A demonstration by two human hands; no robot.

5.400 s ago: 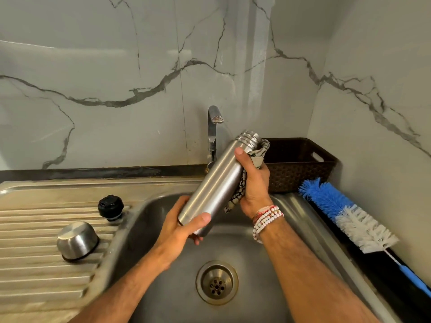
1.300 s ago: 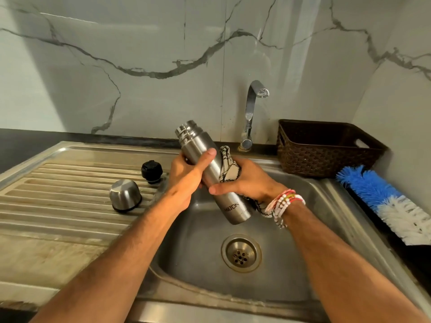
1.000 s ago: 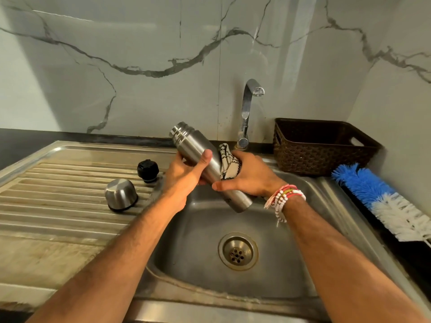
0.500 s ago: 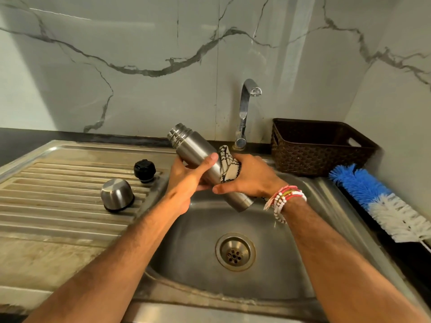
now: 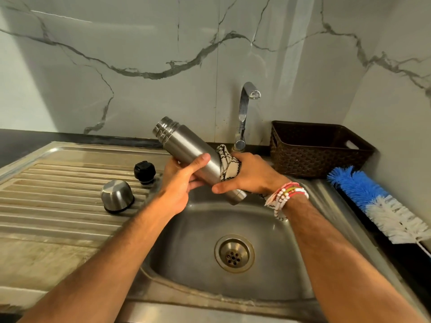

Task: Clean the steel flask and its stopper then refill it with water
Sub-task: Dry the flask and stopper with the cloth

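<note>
Flask (image 5: 193, 157) tilted over sink (image 5: 198, 271), mouth toward 10 o'clock; left hand (image 5: 179, 185) fingers curled round its middle, right hand (image 5: 250, 176) grips cloth (image 5: 227, 165) against lower body. Exterior wipe underway; stopper (image 5: 144, 171) at 9 o'clock on drainboard (image 5: 58, 201), refill not yet done

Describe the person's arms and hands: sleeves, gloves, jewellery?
Both forearms bare, no sleeves in view, no gloves. The left hand and wrist wear nothing. The right hand has a stack of beaded bracelets at the wrist, white, pink and red, some yellow.

Silver steel flask (image 5: 186, 150); white cloth (image 5: 227, 165) with black pattern; black stopper (image 5: 144, 170); dark brown woven basket (image 5: 314, 157); blue-and-white bottle brush (image 5: 377, 203); grey-veined white marble wall (image 5: 140, 66).
</note>
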